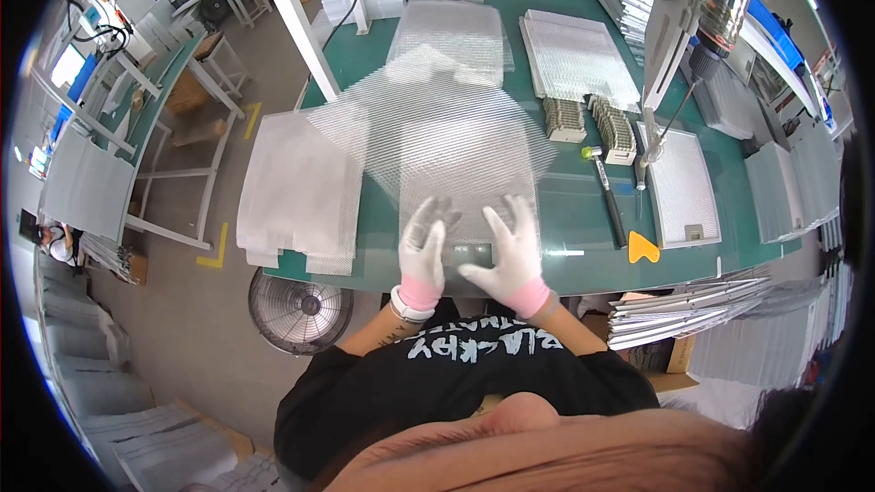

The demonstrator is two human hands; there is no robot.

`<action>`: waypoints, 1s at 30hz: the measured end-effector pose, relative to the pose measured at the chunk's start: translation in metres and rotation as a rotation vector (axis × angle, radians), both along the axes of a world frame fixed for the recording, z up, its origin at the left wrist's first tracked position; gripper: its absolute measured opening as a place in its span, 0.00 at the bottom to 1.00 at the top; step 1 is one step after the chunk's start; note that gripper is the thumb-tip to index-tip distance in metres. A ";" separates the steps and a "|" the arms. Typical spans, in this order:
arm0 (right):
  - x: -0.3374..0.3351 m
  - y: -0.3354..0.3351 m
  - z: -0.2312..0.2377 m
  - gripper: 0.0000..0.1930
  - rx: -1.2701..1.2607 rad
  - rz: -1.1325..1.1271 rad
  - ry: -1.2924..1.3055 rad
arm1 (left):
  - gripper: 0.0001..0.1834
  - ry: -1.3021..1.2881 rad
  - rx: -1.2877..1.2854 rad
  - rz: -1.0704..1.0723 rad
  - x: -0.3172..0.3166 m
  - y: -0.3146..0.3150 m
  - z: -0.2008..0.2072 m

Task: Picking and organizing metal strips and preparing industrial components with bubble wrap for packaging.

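Observation:
Both of my hands wear white gloves with pink cuffs. My left hand (424,251) and my right hand (512,255) hover at the near edge of a stack of translucent mesh sheets (469,210). The fingers of the right hand are spread, and those of the left are stretched out; neither hand grips anything. Whether the fingertips touch the stack is hard to tell. Just beyond them, a silvery mesh sheet (437,123) lies turned cornerwise across the stack, its left corner reaching over a pile of white mesh sheets (296,187).
On the green table (574,264) at right are a hammer (607,196), a yellow scraper (643,248), beige clip strips (611,130) and a framed mesh panel (684,187). An electric screwdriver (715,18) hangs above. More mesh stacks (579,55) lie behind; a floor fan (301,310) stands left.

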State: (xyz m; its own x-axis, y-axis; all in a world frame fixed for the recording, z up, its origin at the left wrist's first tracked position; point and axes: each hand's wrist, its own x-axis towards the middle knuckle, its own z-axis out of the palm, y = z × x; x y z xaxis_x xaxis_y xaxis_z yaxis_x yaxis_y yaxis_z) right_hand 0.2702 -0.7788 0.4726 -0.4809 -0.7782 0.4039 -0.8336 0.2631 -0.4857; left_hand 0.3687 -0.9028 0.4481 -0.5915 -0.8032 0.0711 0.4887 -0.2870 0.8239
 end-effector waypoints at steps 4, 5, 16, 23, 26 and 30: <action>-0.054 0.033 0.015 0.43 0.005 -0.324 0.260 | 0.25 -0.227 -0.099 0.002 0.030 -0.042 -0.013; -0.069 0.038 0.012 0.43 0.043 -0.344 0.133 | 0.25 -0.229 -0.095 -0.003 0.031 -0.046 -0.014; -0.063 0.034 -0.024 0.41 0.151 -0.268 -0.301 | 0.44 -1.026 -1.112 0.068 0.024 -0.069 -0.021; -0.054 0.039 -0.035 0.37 0.150 -0.305 -0.268 | 0.43 -1.193 -1.208 0.004 0.021 -0.070 -0.032; -0.052 0.041 -0.034 0.36 0.216 -0.324 -0.309 | 0.43 -1.228 -1.198 -0.015 0.022 -0.067 -0.031; -0.052 0.044 -0.056 0.36 0.239 -0.336 -0.267 | 0.43 -1.343 -1.206 -0.058 0.019 -0.063 -0.035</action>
State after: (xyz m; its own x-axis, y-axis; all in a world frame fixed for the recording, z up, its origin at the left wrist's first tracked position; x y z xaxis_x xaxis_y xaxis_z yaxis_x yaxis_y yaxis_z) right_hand 0.2182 -0.7352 0.4170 -0.7836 -0.6182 0.0614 -0.5381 0.6260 -0.5644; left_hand 0.3874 -0.9659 0.4133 -0.7542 -0.6556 0.0381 -0.6035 0.7148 0.3534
